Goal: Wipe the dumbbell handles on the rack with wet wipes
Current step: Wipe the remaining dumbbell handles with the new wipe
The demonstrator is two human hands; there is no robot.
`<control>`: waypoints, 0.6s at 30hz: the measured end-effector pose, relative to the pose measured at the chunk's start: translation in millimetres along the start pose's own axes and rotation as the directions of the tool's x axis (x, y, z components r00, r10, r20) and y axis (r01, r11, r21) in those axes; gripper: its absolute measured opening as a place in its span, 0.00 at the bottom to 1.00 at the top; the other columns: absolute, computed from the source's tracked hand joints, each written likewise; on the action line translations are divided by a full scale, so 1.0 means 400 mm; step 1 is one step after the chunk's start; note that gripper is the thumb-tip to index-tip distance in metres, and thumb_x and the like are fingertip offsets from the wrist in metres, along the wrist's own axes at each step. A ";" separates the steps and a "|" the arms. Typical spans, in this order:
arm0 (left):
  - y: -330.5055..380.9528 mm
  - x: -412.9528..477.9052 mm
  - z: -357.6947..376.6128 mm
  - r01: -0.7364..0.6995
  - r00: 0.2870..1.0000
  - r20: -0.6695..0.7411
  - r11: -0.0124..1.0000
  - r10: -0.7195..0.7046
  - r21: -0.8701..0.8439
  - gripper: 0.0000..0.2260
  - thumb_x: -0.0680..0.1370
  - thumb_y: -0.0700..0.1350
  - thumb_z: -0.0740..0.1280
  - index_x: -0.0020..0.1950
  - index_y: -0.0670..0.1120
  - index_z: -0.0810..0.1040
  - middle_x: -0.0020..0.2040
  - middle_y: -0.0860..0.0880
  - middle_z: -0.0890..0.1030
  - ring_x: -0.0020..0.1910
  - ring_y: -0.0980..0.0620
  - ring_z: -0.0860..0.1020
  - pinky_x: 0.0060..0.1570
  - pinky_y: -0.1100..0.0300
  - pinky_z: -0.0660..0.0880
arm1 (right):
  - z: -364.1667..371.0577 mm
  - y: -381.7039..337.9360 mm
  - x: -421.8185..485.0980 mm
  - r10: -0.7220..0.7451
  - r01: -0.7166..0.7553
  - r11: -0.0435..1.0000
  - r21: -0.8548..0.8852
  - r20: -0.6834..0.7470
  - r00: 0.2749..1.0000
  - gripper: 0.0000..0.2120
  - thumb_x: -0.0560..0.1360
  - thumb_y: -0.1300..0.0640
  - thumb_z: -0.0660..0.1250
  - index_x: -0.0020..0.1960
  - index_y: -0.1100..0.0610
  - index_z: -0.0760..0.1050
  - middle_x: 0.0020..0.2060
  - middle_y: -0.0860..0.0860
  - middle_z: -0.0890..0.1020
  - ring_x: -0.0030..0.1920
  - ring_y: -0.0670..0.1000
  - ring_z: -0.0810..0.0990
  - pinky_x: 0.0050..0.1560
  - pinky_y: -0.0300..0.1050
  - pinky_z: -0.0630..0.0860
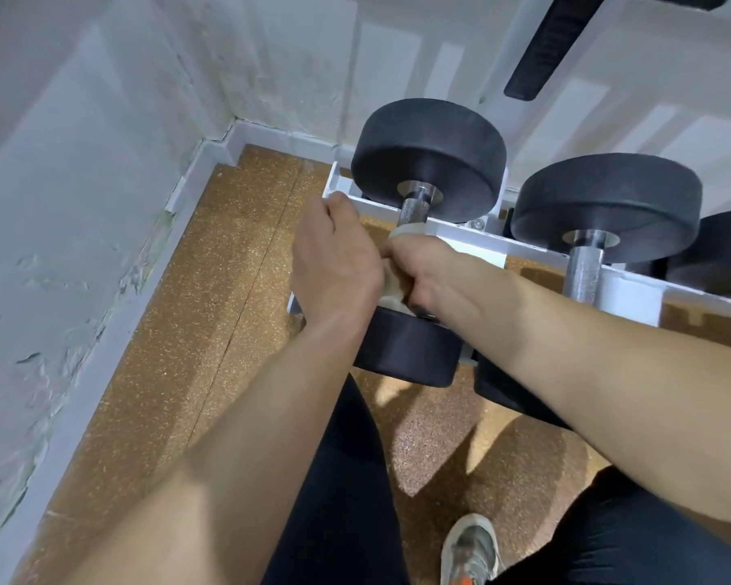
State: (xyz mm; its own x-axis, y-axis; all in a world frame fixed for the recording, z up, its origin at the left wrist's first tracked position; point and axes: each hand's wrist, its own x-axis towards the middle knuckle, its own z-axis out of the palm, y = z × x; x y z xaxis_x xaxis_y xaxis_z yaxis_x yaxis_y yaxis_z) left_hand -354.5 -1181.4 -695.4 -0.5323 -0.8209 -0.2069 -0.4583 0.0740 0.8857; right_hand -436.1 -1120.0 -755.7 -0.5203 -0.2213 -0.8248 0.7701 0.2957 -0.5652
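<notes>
Clamping the right hand [423, 268] round a wet wipe [395, 287] wrapped over the knurled handle [414, 211] of the leftmost dumbbell [429, 158], fingers curled under, probably to press damp cloth against the metal all the way round. Laying the left hand [334, 263] just beside it, back uppermost, knuckles bent toward the white rack [528, 249]; fingers hidden beneath, so impossible to tell whether pinching the wipe, steadying the bar or only leaning on the rail. Leaving bare steel above the wipe, near the far head, so likely working the nearer stretch of the grip. Resting the dumbbell across the rack's rails, heads hanging clear on either side, handy for reaching the handle without lifting anything. Further right, a second dumbbell [608, 204], handle uncovered and untouched, seemingly yet to be wiped. Beyond, speckled floor [229, 289], a peeling wall [81, 162], and a shoe [473, 551] planted below.
</notes>
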 end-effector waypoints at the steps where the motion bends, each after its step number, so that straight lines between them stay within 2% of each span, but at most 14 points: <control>1: -0.002 0.002 0.001 0.001 1.000 0.007 1.000 -0.001 0.004 0.15 0.83 0.50 0.53 0.50 0.45 0.76 0.47 0.50 0.78 0.48 0.47 0.74 0.57 0.41 0.72 | 0.006 -0.013 0.015 -0.019 0.019 1.000 0.020 -0.026 0.999 0.06 0.74 0.62 0.70 0.41 0.56 0.74 0.36 0.53 0.81 0.30 0.52 0.80 0.26 0.39 0.74; 2: -0.002 0.002 0.001 0.006 1.000 0.014 1.000 -0.006 0.009 0.15 0.83 0.50 0.53 0.50 0.45 0.76 0.47 0.50 0.78 0.48 0.48 0.74 0.57 0.42 0.72 | 0.013 -0.030 0.022 -0.041 0.044 0.998 0.043 -0.061 0.997 0.06 0.72 0.59 0.72 0.45 0.55 0.76 0.40 0.53 0.83 0.34 0.52 0.81 0.29 0.39 0.75; 4: -0.003 0.003 0.002 0.010 1.000 0.024 1.000 -0.011 0.019 0.15 0.83 0.51 0.52 0.50 0.46 0.76 0.45 0.52 0.77 0.45 0.52 0.73 0.55 0.44 0.72 | 0.017 -0.068 0.034 -0.052 0.063 0.992 0.108 -0.100 0.994 0.17 0.67 0.55 0.76 0.54 0.53 0.78 0.47 0.53 0.86 0.43 0.55 0.85 0.44 0.49 0.81; 5: -0.004 0.003 0.003 0.008 1.000 0.028 1.000 -0.008 0.021 0.15 0.83 0.51 0.52 0.50 0.47 0.76 0.44 0.53 0.77 0.44 0.53 0.73 0.55 0.44 0.72 | 0.015 -0.084 0.034 -0.060 0.075 0.988 0.138 -0.105 0.993 0.19 0.65 0.55 0.77 0.55 0.53 0.78 0.47 0.53 0.86 0.46 0.57 0.86 0.51 0.54 0.81; 7: -0.005 0.002 0.004 0.015 0.999 0.032 1.000 -0.016 0.028 0.14 0.83 0.51 0.52 0.50 0.48 0.76 0.44 0.54 0.76 0.43 0.54 0.73 0.54 0.45 0.73 | 0.002 -0.098 0.039 -0.078 0.088 0.975 0.203 -0.054 0.995 0.16 0.66 0.54 0.78 0.51 0.55 0.80 0.43 0.53 0.85 0.47 0.58 0.87 0.57 0.58 0.80; 9: -0.003 0.002 0.006 0.027 0.999 0.037 0.999 -0.028 0.025 0.15 0.83 0.51 0.52 0.50 0.48 0.76 0.44 0.54 0.77 0.44 0.52 0.74 0.54 0.44 0.73 | -0.017 -0.083 0.035 -0.122 0.095 0.944 0.317 0.067 0.990 0.12 0.69 0.55 0.78 0.48 0.56 0.79 0.38 0.54 0.82 0.37 0.56 0.86 0.52 0.54 0.83; 10: -0.003 0.002 0.006 0.030 0.999 0.039 0.999 -0.031 0.018 0.15 0.83 0.52 0.52 0.49 0.48 0.76 0.44 0.54 0.77 0.44 0.51 0.74 0.54 0.44 0.73 | -0.026 -0.067 0.036 -0.162 0.098 0.916 0.389 0.135 0.978 0.09 0.72 0.55 0.77 0.46 0.56 0.78 0.34 0.53 0.79 0.31 0.53 0.82 0.44 0.47 0.83; 11: -0.003 0.001 0.006 0.033 0.999 0.038 0.999 -0.033 0.014 0.15 0.83 0.52 0.52 0.49 0.48 0.76 0.44 0.54 0.77 0.45 0.51 0.74 0.55 0.43 0.74 | -0.033 -0.048 0.036 -0.192 0.086 0.890 0.448 0.196 0.962 0.09 0.73 0.55 0.75 0.42 0.56 0.75 0.30 0.51 0.76 0.26 0.49 0.76 0.35 0.41 0.78; 12: -0.003 0.001 0.005 0.035 0.999 0.035 0.999 -0.035 0.015 0.15 0.83 0.52 0.52 0.50 0.48 0.76 0.44 0.54 0.77 0.45 0.51 0.74 0.56 0.43 0.74 | -0.037 -0.028 0.044 -0.211 0.057 0.867 0.494 0.262 0.942 0.12 0.73 0.56 0.75 0.40 0.54 0.72 0.26 0.49 0.72 0.24 0.46 0.71 0.30 0.38 0.72; 13: 0.000 0.001 0.004 0.034 0.999 0.035 0.999 -0.035 0.018 0.15 0.83 0.52 0.52 0.50 0.48 0.76 0.44 0.54 0.77 0.45 0.51 0.74 0.56 0.44 0.73 | -0.039 -0.013 0.049 -0.220 0.012 0.853 0.522 0.337 0.916 0.15 0.70 0.56 0.78 0.39 0.53 0.70 0.25 0.48 0.68 0.25 0.44 0.67 0.30 0.37 0.68; 15: 0.001 0.002 0.006 0.036 0.999 0.040 0.999 -0.037 0.025 0.15 0.83 0.51 0.52 0.50 0.48 0.76 0.45 0.53 0.77 0.46 0.51 0.74 0.56 0.44 0.73 | -0.036 0.012 0.058 -0.200 -0.043 0.876 0.480 0.445 0.873 0.23 0.59 0.55 0.84 0.40 0.53 0.69 0.25 0.47 0.66 0.29 0.45 0.63 0.35 0.39 0.67; 18: 0.003 0.001 0.003 0.041 0.999 0.035 0.999 -0.041 0.020 0.15 0.83 0.52 0.52 0.49 0.48 0.75 0.45 0.53 0.77 0.44 0.52 0.74 0.55 0.45 0.73 | -0.031 0.037 0.048 -0.149 -0.023 0.949 0.314 0.512 0.846 0.25 0.59 0.53 0.84 0.47 0.55 0.73 0.28 0.51 0.71 0.31 0.49 0.68 0.39 0.44 0.69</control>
State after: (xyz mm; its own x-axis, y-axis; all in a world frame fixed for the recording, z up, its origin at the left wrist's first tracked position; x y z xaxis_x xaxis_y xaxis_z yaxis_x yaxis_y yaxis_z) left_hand -356.2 -1181.0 -694.9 -0.5374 -0.8031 -0.2576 -0.4935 0.0518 0.8682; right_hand -439.4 -1108.4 -780.2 -0.3662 -0.7072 -0.6048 0.8588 -0.0065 -0.5123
